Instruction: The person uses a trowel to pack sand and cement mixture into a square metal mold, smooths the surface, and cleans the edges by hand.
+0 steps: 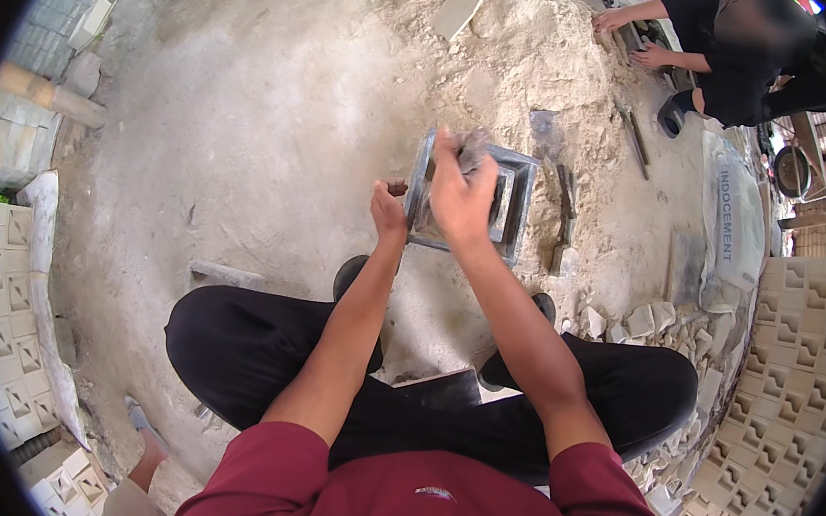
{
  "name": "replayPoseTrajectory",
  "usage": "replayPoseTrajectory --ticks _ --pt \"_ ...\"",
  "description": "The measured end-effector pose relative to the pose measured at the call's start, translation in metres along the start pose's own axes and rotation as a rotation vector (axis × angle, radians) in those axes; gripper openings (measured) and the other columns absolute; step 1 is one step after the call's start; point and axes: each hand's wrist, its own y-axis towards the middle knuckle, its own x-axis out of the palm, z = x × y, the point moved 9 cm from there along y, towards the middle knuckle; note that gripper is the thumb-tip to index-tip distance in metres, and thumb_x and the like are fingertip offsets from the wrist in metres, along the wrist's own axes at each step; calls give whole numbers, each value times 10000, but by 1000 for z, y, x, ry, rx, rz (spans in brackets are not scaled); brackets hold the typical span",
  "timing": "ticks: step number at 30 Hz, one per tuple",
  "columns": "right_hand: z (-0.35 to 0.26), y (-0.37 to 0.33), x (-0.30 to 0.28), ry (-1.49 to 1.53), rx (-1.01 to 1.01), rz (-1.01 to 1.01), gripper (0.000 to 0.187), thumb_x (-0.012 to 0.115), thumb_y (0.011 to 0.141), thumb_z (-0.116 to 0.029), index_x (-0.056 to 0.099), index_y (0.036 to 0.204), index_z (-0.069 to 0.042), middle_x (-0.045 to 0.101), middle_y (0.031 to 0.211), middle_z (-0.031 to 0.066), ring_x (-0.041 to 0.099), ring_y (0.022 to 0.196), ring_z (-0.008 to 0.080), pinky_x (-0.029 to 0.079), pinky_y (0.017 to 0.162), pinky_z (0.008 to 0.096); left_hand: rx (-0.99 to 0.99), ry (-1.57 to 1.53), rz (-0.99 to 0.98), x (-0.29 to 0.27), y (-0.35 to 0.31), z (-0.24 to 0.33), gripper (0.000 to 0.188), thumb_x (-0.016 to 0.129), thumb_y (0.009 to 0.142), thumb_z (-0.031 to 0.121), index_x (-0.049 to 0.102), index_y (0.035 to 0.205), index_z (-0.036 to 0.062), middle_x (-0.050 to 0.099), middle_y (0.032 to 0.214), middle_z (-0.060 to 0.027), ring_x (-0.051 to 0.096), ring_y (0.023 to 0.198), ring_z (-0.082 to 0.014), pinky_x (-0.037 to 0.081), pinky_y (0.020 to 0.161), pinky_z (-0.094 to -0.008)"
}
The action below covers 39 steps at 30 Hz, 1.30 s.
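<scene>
Head view: just off centre toward one o'clock, a grey rectangular frame [524, 207] lies on the dusty floor [246, 145], with the right hand [464, 196] over it, fingers bent and motion-blurred, their grip impossible to tell. The left hand [389, 213], fingers partly curled, is at the frame's nine o'clock side, its hold likewise unclear; a dark bar [567, 198] lies at the frame's three o'clock, pale powder [537, 72] at its twelve to one.
</scene>
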Motion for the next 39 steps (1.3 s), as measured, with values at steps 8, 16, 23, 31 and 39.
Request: replayPoseTrajectory --ticks 8,16,23,31,39 --pt "32 -2 -2 0 110 -19 200 600 828 -37 507 650 -39 496 602 -39 446 567 42 350 489 249 -2 -48 15 -4 0 4 518 277 979 317 639 900 -44 660 851 -161 611 834 -250 449 835 -357" --pt "25 -10 -8 -85 95 26 262 630 849 -33 503 621 -57 445 593 -74 386 558 17 300 488 223 31 58 -11 -2 -6 16 553 267 991 338 642 913 -61 667 869 -164 616 835 -255 446 845 -354" --pt "25 2 -11 -147 22 -28 230 618 840 -82 500 650 -26 459 559 -38 394 557 26 342 472 259 79 101 -33 4 -7 17 573 270 999 360 645 925 -67 669 868 -164 617 840 -255 445 850 -356" --pt "17 14 -15 -195 -16 57 251 609 844 -89 489 631 -31 463 561 -40 412 546 39 350 469 265 63 113 -39 9 -5 12 572 266 998 363 649 925 -54 670 853 -153 611 830 -246 444 834 -357" --pt "29 17 -2 -76 -8 -17 235 620 861 -69 514 652 -65 468 586 -57 390 534 24 317 462 232 76 92 -73 11 -2 2 557 261 992 350 642 921 -51 668 855 -149 603 831 -240 441 825 -353"
